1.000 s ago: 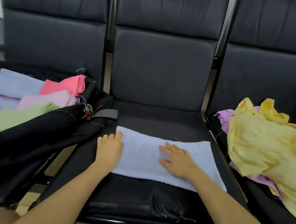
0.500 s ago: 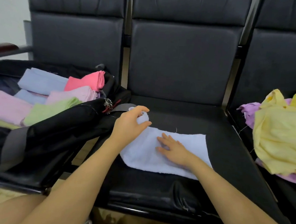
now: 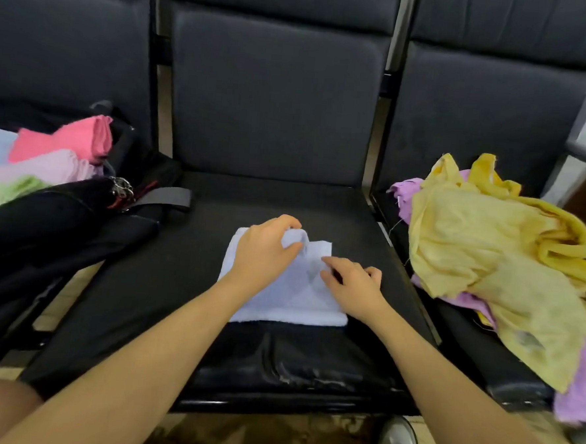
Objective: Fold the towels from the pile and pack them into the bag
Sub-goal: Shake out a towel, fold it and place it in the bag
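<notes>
A pale blue towel (image 3: 290,304) lay folded to a small rectangle in the middle of the centre seat (image 3: 164,275), near its front edge. The left hand (image 3: 265,251) pinched a raised fold at the towel's far edge; the right hand (image 3: 352,287) rested on its right side, fingers curled, though whether they gripped cloth I could not tell. The black bag (image 3: 44,227) on the left seat held folded pink, lilac and green towels.

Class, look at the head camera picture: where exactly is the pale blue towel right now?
The pale blue towel lies on the middle seat, under both hands, between the black bag on the left and the yellow-and-purple pile on the right.
</notes>
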Demonstrator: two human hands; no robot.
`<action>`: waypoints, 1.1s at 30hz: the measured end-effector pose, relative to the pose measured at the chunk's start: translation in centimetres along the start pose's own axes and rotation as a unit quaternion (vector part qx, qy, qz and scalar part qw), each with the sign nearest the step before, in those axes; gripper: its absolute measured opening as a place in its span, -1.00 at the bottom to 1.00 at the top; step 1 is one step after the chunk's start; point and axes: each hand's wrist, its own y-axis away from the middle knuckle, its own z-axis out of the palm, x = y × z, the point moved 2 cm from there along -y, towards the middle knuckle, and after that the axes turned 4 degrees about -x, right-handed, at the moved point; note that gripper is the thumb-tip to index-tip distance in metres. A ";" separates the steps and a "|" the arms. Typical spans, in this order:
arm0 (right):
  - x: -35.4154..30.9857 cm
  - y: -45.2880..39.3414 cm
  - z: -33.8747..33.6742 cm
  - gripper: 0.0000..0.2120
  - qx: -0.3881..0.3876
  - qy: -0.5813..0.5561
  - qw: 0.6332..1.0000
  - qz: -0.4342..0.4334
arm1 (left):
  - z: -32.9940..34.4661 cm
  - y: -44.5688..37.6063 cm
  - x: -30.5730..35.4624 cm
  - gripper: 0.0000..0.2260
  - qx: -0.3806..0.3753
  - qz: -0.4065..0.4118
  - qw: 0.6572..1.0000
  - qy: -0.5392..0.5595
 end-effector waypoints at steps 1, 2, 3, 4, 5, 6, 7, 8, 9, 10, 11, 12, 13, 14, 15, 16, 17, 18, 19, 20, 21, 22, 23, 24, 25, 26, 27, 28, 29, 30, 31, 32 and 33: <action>0.0 0.0 -0.3 -0.63 0.014 -0.047 0.999 0.013 | 0.3 -0.2 0.4 -0.92 0.000 -0.011 1.000 0.013; 0.1 0.1 -0.6 -0.63 0.024 -0.093 0.995 0.023 | 0.6 -0.4 0.9 -0.91 0.002 -0.018 1.000 0.020; 0.2 0.1 -0.8 -0.62 0.032 -0.137 0.990 0.032 | 0.8 -0.6 1.5 -0.90 0.008 -0.022 0.999 0.026; 0.4 0.2 -1.0 -0.62 0.041 -0.178 0.982 0.042 | 1.1 -0.8 1.9 -0.91 0.016 -0.024 0.999 0.034; 0.6 0.1 -1.1 -0.61 0.051 -0.219 0.973 0.053 | 1.5 -1.1 2.4 -0.92 0.026 -0.026 0.998 0.048; 0.8 0.0 -1.1 -0.60 0.063 -0.258 0.962 0.063 | 1.9 -1.2 2.8 -0.94 0.032 -0.026 0.997 0.061; 1.1 -0.1 -1.1 -0.59 0.079 -0.294 0.950 0.069 | 2.4 -1.3 3.0 -0.94 0.028 -0.024 0.997 0.066; 1.3 -0.3 -1.0 -0.59 0.095 -0.326 0.938 0.072 | 2.9 -1.4 3.0 -0.87 0.009 -0.022 0.998 0.059; 1.5 -0.3 -1.0 -0.59 0.109 -0.347 0.929 0.073 | 3.4 -1.5 2.9 -0.76 -0.027 -0.022 0.999 0.039; 1.4 -0.3 -1.1 -0.60 0.118 -0.356 0.924 0.074 | 3.8 -1.5 2.5 -0.65 -0.067 -0.023 0.997 0.016; 1.3 -0.2 -1.1 -0.61 0.123 -0.352 0.925 0.073 | 4.0 -1.5 1.9 -0.59 -0.092 -0.024 0.995 -0.008; 1.1 -0.2 -1.2 -0.62 0.127 -0.337 0.930 0.071 | 3.9 -1.5 1.3 -0.59 -0.098 -0.024 0.994 -0.032; 0.8 -0.1 -1.3 -0.63 0.131 -0.307 0.940 0.066 | 3.6 -1.6 0.4 -0.62 -0.092 -0.024 0.994 -0.060; 0.5 -0.1 -1.2 -0.64 0.132 -0.265 0.953 0.059 | 3.2 -1.6 -0.5 -0.66 -0.088 -0.024 0.991 -0.095; 0.3 -0.2 -1.0 -0.65 0.129 -0.222 0.965 0.049 | 2.8 -1.5 -1.5 -0.67 -0.093 -0.024 0.987 -0.132; 0.0 -0.2 -0.9 -0.66 0.123 -0.187 0.974 0.034 | 2.5 -1.3 -2.6 -0.66 -0.111 -0.028 0.980 -0.165; -0.3 -0.3 -0.7 -0.67 0.120 -0.158 0.980 0.013 | 2.3 -1.0 -3.7 -0.65 -0.138 -0.036 0.971 -0.193; -0.8 -0.4 -0.6 -0.68 0.124 -0.132 0.983 -0.020 | 2.1 -0.6 -4.8 -0.62 -0.171 -0.044 0.961 -0.214; -1.3 -0.5 -0.5 -0.68 0.126 -0.108 0.984 -0.058 | 2.2 -0.2 -5.9 -0.59 -0.204 -0.053 0.950 -0.229; -1.9 -0.6 -0.4 -0.67 0.120 -0.089 0.984 -0.095 | 2.3 0.0 -6.7 -0.57 -0.226 -0.058 0.943 -0.239; -2.5 -0.8 -0.1 -0.64 0.107 -0.071 0.984 -0.122 | 2.5 0.1 -7.4 -0.55 -0.238 -0.063 0.938 -0.244; -3.0 -1.1 0.2 -0.62 0.091 -0.049 0.985 -0.137 | 2.6 0.1 -7.9 -0.55 -0.244 -0.068 0.936 -0.245; -3.4 -1.4 0.5 -0.62 0.071 -0.019 0.988 -0.136 | 2.8 0.1 -8.2 -0.54 -0.247 -0.074 0.935 -0.244; -3.6 -1.6 0.9 -0.61 0.047 0.015 0.991 -0.123 | 2.8 0.0 -8.5 -0.54 -0.251 -0.078 0.934 -0.243; -3.6 -1.9 1.3 -0.59 0.015 0.045 0.994 -0.099 | 2.8 -0.1 -8.7 -0.54 -0.254 -0.079 0.932 -0.247; -3.3 -2.1 1.7 -0.56 -0.022 0.061 0.995 -0.074 | 2.6 -0.1 -9.0 -0.54 -0.256 -0.077 0.929 -0.254; -3.0 -2.3 2.0 -0.54 -0.058 0.071 0.994 -0.056 | 2.4 -0.2 -9.3 -0.54 -0.256 -0.076 0.928 -0.262; -2.8 -2.4 2.3 -0.53 -0.084 0.083 0.992 -0.050 | 2.2 -0.4 -9.6 -0.54 -0.255 -0.075 0.926 -0.266; -2.7 -2.6 2.6 -0.52 -0.100 0.095 0.989 -0.050 | 2.0 -0.5 -9.9 -0.54 -0.254 -0.076 0.926 -0.270; -2.7 -2.7 2.9 -0.52 -0.108 0.102 0.988 -0.050 | 1.9 -0.7 -10.2 -0.54 -0.252 -0.076 0.924 -0.277; -2.7 -3.0 3.1 -0.52 -0.110 0.102 0.988 -0.049 | 1.8 -0.9 -10.4 -0.53 -0.249 -0.075 0.923 -0.284; -2.8 -3.3 3.3 -0.52 -0.111 0.098 0.988 -0.049 | 1.7 -1.1 -10.6 -0.53 -0.249 -0.074 0.922 -0.288; -2.9 -3.6 3.5 -0.51 -0.113 0.091 0.988 -0.049 | 1.6 -1.2 -10.7 -0.53 -0.252 -0.074 0.921 -0.289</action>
